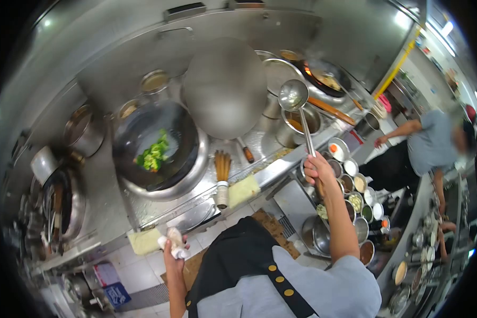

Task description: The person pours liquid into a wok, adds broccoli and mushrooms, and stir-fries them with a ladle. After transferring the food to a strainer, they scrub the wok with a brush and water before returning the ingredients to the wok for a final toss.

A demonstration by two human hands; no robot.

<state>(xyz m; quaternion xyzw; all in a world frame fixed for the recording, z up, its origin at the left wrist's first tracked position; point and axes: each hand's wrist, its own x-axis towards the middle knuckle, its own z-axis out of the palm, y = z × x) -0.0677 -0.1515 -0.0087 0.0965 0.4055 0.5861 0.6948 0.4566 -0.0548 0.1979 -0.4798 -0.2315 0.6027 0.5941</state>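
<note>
In my right hand [318, 168] is the handle of a long metal ladle [293, 95], its bowl held up over the pots beside the stove. My left hand [174, 254] is closed around a crumpled white cloth [174, 243], low in front of the counter edge. A large black wok [124, 153] at the left of the stove holds chopped green vegetables [155, 152] with some red or orange bits. To its right a bamboo brush [222, 177] with a wrapped handle lies on the counter, nearer than a large blurred round shape.
A second wok [323, 71] with food and a flame stands at the back right. Bowls of ingredients [356, 201] crowd the right side. Another person [434, 143] in a grey shirt works there. At far left are a pot [85, 130] and utensils.
</note>
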